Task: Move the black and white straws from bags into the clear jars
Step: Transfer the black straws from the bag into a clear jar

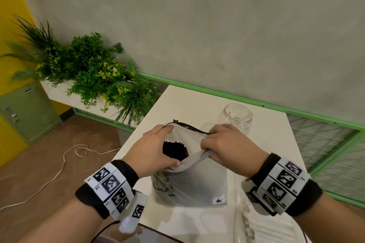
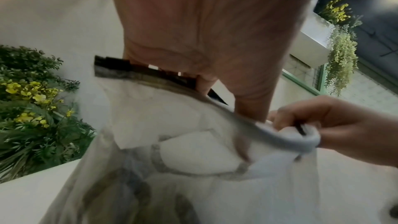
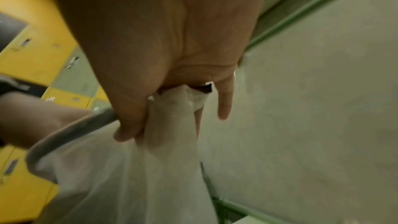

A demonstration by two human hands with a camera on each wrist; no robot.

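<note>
While the table (image 1: 272, 140) carries the bag (image 1: 197, 183), the jar (image 1: 238, 116) stands just behind the bag's right corner. Your left hand (image 1: 154, 148) grips its left rim; your right hand's (image 1: 227, 144) curled fingers bunch the right corner. Black straws (image 1: 174, 150) sit inside the mouth. Risk: a slipped grip lets fabric fold over them.

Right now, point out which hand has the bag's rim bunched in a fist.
The right hand: its fingers curl round a bunched fold of the bag rim. The left hand instead spans the mouth, over the black straws.
</note>
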